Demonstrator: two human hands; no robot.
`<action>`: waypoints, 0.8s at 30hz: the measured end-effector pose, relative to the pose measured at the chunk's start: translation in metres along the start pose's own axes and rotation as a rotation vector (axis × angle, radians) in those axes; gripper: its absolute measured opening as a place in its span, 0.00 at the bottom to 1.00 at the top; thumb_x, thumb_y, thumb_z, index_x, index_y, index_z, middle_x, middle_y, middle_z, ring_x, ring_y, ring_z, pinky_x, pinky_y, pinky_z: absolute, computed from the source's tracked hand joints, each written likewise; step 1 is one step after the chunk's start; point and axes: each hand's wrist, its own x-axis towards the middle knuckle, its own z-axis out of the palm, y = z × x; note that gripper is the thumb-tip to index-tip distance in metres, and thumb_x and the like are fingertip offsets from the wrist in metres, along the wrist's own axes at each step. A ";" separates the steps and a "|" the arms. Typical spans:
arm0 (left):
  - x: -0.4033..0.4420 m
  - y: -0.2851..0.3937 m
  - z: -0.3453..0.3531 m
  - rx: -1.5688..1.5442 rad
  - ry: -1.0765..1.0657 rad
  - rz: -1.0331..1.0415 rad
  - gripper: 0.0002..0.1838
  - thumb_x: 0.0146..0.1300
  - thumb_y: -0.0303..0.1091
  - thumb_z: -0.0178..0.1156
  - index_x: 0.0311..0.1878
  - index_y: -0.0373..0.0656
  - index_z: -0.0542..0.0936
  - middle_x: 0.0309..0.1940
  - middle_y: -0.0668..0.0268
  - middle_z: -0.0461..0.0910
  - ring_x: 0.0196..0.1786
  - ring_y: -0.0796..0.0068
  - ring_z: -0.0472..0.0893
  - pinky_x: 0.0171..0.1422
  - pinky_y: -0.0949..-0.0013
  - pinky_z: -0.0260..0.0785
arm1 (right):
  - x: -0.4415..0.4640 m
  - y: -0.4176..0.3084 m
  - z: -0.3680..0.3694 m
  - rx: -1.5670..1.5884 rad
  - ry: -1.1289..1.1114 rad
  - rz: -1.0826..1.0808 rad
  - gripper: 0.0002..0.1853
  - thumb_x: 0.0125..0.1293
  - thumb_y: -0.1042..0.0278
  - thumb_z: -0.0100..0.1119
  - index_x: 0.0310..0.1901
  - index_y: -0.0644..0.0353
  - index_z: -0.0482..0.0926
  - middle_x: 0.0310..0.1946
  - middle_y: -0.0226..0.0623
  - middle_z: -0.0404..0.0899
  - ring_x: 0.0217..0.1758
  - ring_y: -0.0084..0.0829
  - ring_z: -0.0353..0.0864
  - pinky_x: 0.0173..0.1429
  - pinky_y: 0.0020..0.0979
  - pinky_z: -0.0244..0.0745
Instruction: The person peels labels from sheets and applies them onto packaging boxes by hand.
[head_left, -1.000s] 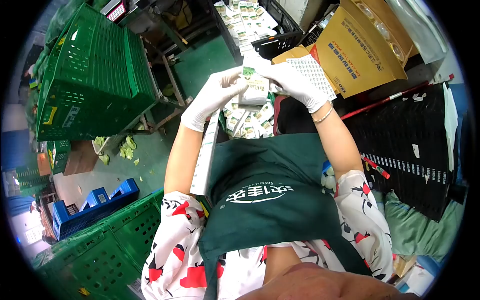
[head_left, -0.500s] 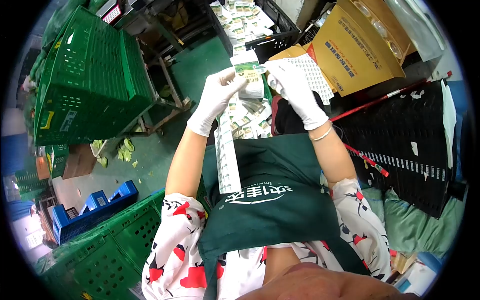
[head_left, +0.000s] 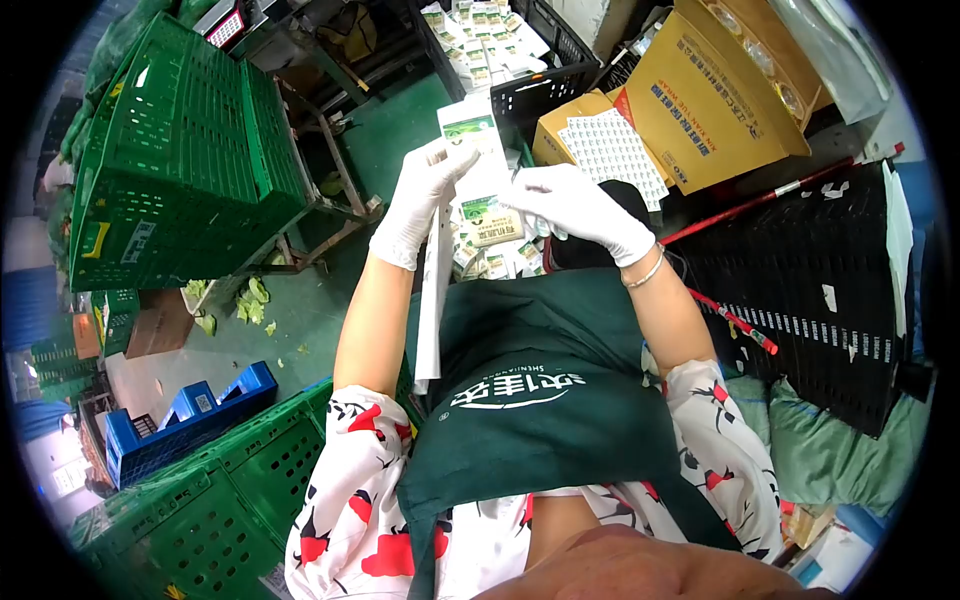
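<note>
My left hand (head_left: 425,195), in a white glove, is closed with thumb and fingers pinching a long white sticker strip (head_left: 432,300). The strip hangs almost edge-on in front of the apron. The same hand grips the left side of a white and green printed label (head_left: 470,130). My right hand (head_left: 585,210), also gloved, has its fingers curled at the right edge of the labels, its fingertips partly hidden. Just below, a second printed label (head_left: 493,222) faces up, above a pile of similar labels (head_left: 497,262).
A black crate (head_left: 545,90) full of printed labels stands ahead. A sticker sheet (head_left: 613,150) lies on an open carton (head_left: 690,95) at the right. Green crates (head_left: 180,170) are stacked at left, and a black folded crate stack (head_left: 800,290) stands right.
The label between my hands has shifted up and left, and another shows below it. My right hand has moved slightly down. The sticker strip has turned nearly edge-on.
</note>
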 end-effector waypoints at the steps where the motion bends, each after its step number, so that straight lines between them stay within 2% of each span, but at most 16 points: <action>1: 0.002 0.000 -0.004 0.059 -0.004 0.005 0.14 0.67 0.32 0.64 0.51 0.34 0.82 0.43 0.68 0.84 0.43 0.83 0.80 0.50 0.75 0.73 | 0.001 0.000 -0.001 0.081 0.106 0.025 0.13 0.70 0.59 0.61 0.40 0.61 0.82 0.28 0.26 0.81 0.27 0.13 0.73 0.32 0.20 0.67; 3: 0.001 -0.004 -0.001 0.097 -0.029 0.048 0.15 0.66 0.32 0.65 0.53 0.34 0.82 0.45 0.66 0.85 0.44 0.82 0.81 0.52 0.75 0.73 | 0.002 0.004 -0.003 0.244 0.321 0.079 0.13 0.70 0.59 0.61 0.44 0.62 0.82 0.32 0.27 0.83 0.31 0.14 0.75 0.34 0.20 0.69; 4: 0.000 -0.005 0.003 0.166 -0.024 0.055 0.16 0.66 0.31 0.65 0.54 0.34 0.82 0.46 0.66 0.85 0.46 0.82 0.81 0.54 0.75 0.73 | 0.005 0.006 -0.005 0.318 0.381 0.019 0.12 0.69 0.64 0.62 0.47 0.63 0.80 0.36 0.30 0.83 0.37 0.15 0.78 0.40 0.19 0.72; 7: -0.004 -0.012 0.011 0.169 -0.120 0.077 0.17 0.66 0.30 0.64 0.56 0.34 0.81 0.47 0.66 0.85 0.47 0.82 0.81 0.55 0.74 0.73 | 0.017 0.013 0.005 0.298 0.549 -0.226 0.13 0.65 0.65 0.67 0.46 0.64 0.80 0.33 0.31 0.84 0.33 0.15 0.80 0.40 0.21 0.76; 8: -0.005 -0.013 0.013 0.138 -0.148 0.082 0.17 0.66 0.30 0.64 0.56 0.34 0.80 0.48 0.66 0.84 0.47 0.82 0.80 0.56 0.74 0.73 | 0.019 0.012 0.009 0.287 0.539 -0.210 0.13 0.63 0.66 0.69 0.45 0.64 0.80 0.32 0.32 0.84 0.33 0.16 0.80 0.40 0.21 0.76; 11: -0.006 -0.012 0.018 0.185 -0.160 0.101 0.17 0.67 0.31 0.64 0.56 0.34 0.80 0.47 0.68 0.84 0.47 0.84 0.80 0.56 0.74 0.73 | 0.023 0.002 0.015 -0.021 0.597 -0.109 0.15 0.61 0.64 0.71 0.45 0.62 0.80 0.32 0.34 0.84 0.33 0.20 0.81 0.40 0.23 0.77; 14: -0.010 -0.007 0.015 0.193 -0.150 0.067 0.17 0.67 0.32 0.64 0.56 0.34 0.80 0.46 0.68 0.84 0.46 0.85 0.78 0.54 0.75 0.72 | 0.028 0.007 0.021 -0.356 0.909 -0.113 0.15 0.61 0.62 0.71 0.43 0.62 0.81 0.30 0.35 0.83 0.33 0.21 0.81 0.40 0.24 0.76; 17: -0.012 0.001 0.013 0.153 -0.115 -0.005 0.16 0.68 0.33 0.64 0.55 0.33 0.81 0.45 0.69 0.84 0.45 0.85 0.79 0.53 0.76 0.72 | 0.022 0.015 0.007 0.153 0.355 -0.019 0.15 0.61 0.61 0.71 0.40 0.64 0.82 0.29 0.36 0.83 0.33 0.22 0.80 0.40 0.25 0.76; 18: -0.012 0.001 0.012 0.139 -0.097 -0.031 0.16 0.68 0.33 0.64 0.54 0.33 0.81 0.44 0.69 0.84 0.45 0.85 0.79 0.52 0.77 0.72 | 0.015 0.009 0.007 0.197 0.261 -0.071 0.12 0.66 0.60 0.67 0.37 0.60 0.81 0.25 0.26 0.79 0.25 0.12 0.75 0.30 0.18 0.67; 19: -0.006 -0.005 0.006 -0.019 -0.070 0.018 0.16 0.68 0.35 0.64 0.53 0.33 0.82 0.42 0.70 0.84 0.43 0.85 0.79 0.51 0.77 0.72 | 0.010 0.006 0.009 0.149 0.210 -0.135 0.12 0.66 0.60 0.67 0.36 0.61 0.80 0.25 0.26 0.79 0.25 0.12 0.75 0.30 0.18 0.68; 21: 0.001 -0.005 -0.006 0.044 -0.010 0.029 0.16 0.68 0.36 0.64 0.51 0.33 0.82 0.40 0.71 0.84 0.42 0.84 0.80 0.50 0.77 0.73 | -0.002 0.004 0.005 0.091 -0.006 -0.035 0.12 0.66 0.61 0.67 0.38 0.62 0.81 0.24 0.26 0.79 0.25 0.13 0.76 0.30 0.19 0.68; 22: 0.002 -0.004 -0.007 0.025 -0.016 0.010 0.15 0.67 0.35 0.64 0.51 0.33 0.82 0.41 0.69 0.84 0.41 0.84 0.80 0.49 0.77 0.72 | -0.004 0.005 0.001 0.028 -0.008 0.039 0.11 0.65 0.63 0.68 0.39 0.62 0.81 0.30 0.28 0.82 0.32 0.16 0.80 0.37 0.21 0.73; 24: -0.001 -0.005 -0.001 0.059 -0.028 0.051 0.15 0.67 0.33 0.64 0.51 0.34 0.82 0.42 0.68 0.85 0.41 0.83 0.80 0.48 0.77 0.72 | 0.002 0.012 0.000 0.058 0.278 -0.107 0.11 0.63 0.65 0.69 0.41 0.62 0.81 0.34 0.31 0.82 0.37 0.19 0.81 0.44 0.24 0.75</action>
